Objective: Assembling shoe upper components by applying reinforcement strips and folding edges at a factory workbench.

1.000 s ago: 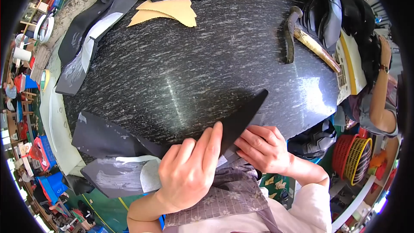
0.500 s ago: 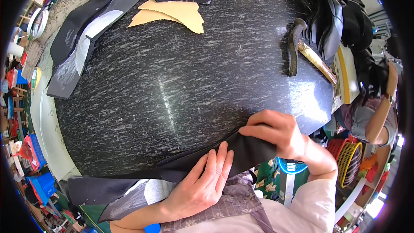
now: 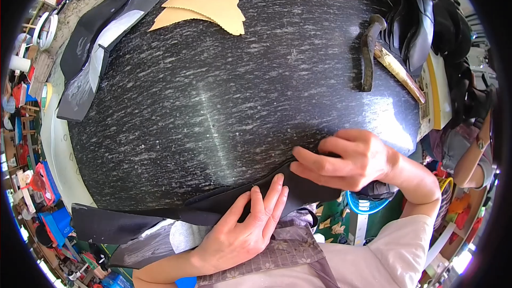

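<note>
A long strip of thin black leather-like material [image 3: 314, 188] lies along the near edge of the dark speckled tabletop [image 3: 256, 106], part of it hanging over. My left hand [image 3: 240, 234] rests flat on the strip, its fingers stretched out and slightly spread. At the strip's right part, my right hand [image 3: 352, 160] has its fingers bent and drawn together at the upper edge; the thumb and whatever lies between the fingers are mostly hidden. Left of my left hand hangs more black material with a pale grey patch [image 3: 184, 236].
A hammer [image 3: 368, 56] with a wooden handle lies at the right, beside stacked black pieces [image 3: 413, 26]. Tan zigzag-edged pieces [image 3: 208, 10] are at the far side, black pieces [image 3: 80, 96] at the left. A person's arm [image 3: 472, 154] shows at far right.
My right hand has moved a little right, its fingers more bunched over the strip's edge. My left hand keeps its place on the strip. The view has shifted slightly.
</note>
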`<state>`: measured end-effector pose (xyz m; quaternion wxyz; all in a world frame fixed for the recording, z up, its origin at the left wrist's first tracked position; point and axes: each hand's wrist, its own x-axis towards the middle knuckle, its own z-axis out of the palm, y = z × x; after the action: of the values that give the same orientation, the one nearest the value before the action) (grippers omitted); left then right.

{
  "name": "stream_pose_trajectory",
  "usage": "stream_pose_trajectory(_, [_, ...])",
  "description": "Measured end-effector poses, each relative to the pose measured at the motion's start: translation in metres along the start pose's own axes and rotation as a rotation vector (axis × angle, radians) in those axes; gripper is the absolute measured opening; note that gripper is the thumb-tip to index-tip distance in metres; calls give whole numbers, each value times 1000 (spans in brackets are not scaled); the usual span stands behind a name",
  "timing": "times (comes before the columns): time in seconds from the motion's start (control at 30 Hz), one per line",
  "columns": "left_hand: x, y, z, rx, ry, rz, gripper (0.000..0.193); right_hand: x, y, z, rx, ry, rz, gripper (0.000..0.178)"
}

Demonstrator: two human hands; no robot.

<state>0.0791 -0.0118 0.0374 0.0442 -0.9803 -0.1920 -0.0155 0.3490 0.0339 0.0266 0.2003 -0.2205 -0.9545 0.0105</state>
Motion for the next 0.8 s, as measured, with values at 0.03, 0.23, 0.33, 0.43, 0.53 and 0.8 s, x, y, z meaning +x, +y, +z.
stream_pose_trajectory(0.03, [0, 1, 0, 11, 1, -1, 39, 2, 4, -4, -18, -55, -19, 30])
stream_pose_trajectory(0.23, [1, 4, -4, 205, -50, 38, 43, 0, -12, -23, 135, 141, 121, 37])
stream_pose_trajectory(0.33, [-3, 4, -3, 121, 30, 75, 42, 22, -49, 10, 594, 117, 286, 41])
stream_pose_trajectory(0.43, [-27, -14, -31, -44, 120, -107, 29, 22, -55, 24, 766, 65, 396, 65])
stream_pose_trajectory(0.53, [-33, -47, -42, 132, 83, -282, 19, 27, -58, 28, 671, 9, 368, 51])
stream_pose_trajectory(0.8, [-41, -59, -30, -12, -57, 190, 9, 46, -61, 19, 363, -144, 180, 46])
